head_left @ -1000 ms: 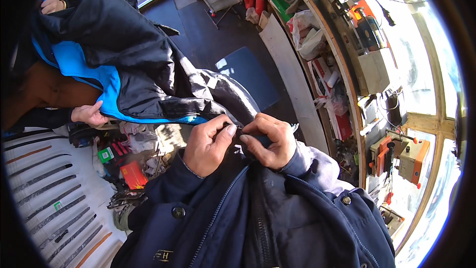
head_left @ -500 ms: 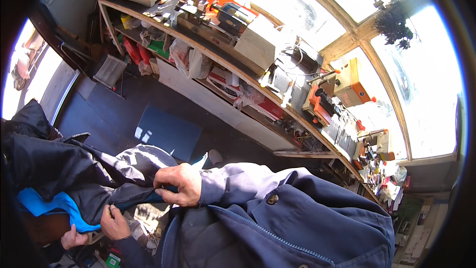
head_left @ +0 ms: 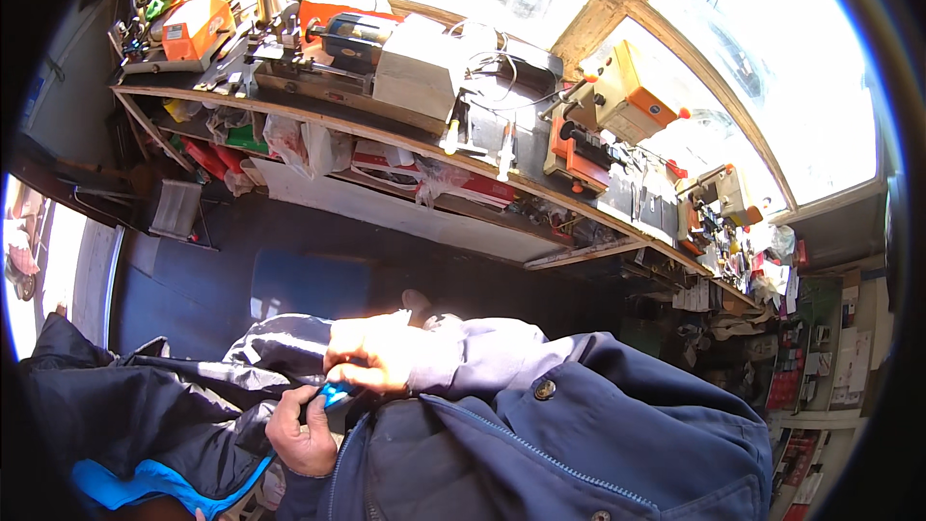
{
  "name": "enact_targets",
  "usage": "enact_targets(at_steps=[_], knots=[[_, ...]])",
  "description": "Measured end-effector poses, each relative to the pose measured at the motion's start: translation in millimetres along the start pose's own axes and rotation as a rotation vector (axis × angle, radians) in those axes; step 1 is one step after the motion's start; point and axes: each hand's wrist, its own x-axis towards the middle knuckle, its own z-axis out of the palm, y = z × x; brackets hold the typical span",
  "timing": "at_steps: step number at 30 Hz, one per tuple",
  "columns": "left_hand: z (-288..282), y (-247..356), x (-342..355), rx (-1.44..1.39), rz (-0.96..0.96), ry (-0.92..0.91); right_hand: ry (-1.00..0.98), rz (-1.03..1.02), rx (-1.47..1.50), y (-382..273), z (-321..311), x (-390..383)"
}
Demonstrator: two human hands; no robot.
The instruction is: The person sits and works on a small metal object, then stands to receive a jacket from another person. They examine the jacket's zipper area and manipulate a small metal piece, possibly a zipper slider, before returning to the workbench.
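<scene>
A black jacket (head_left: 183, 396) with a bright blue edge (head_left: 164, 482) spreads across the lower left. My right hand (head_left: 371, 355) is closed on its upper edge, brightly lit by the sun. Just below, my left hand (head_left: 304, 432) pinches the same cloth between thumb and fingers. Between the two hands shows a small piece of blue (head_left: 336, 393); what exactly lies inside the fingers is hidden. A fingertip (head_left: 201, 514), seemingly another person's, shows at the bottom edge by the blue cloth.
Beyond the hands runs a long workbench (head_left: 386, 125) under bright windows. Orange and cream machines (head_left: 632, 101), a blue motor (head_left: 357, 39) and tools stand on it. Bags (head_left: 299, 145) fill the shelf underneath. A blue mat (head_left: 309, 285) lies on the floor; a metal-framed stool (head_left: 177, 209) stands left.
My view has turned. My left hand has moved right and up along the jacket, close to my right hand. The other person's hand has dropped almost out of view.
</scene>
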Motion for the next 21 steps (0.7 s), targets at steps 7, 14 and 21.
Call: enact_targets(at_steps=[7,14,21], knots=[[16.4,0.9,26.9,-0.025,-0.098,0.047,0.588,0.337,-0.575,125.4,-229.7,-20.7],[48.9,7.5,54.0,0.085,-0.215,0.193,0.361,0.614,-0.717,241.4,-368.6,-21.5],[70.9,14.8,77.6,0.206,-0.31,0.255,0.178,0.628,-0.739,265.3,-374.9,7.5]])
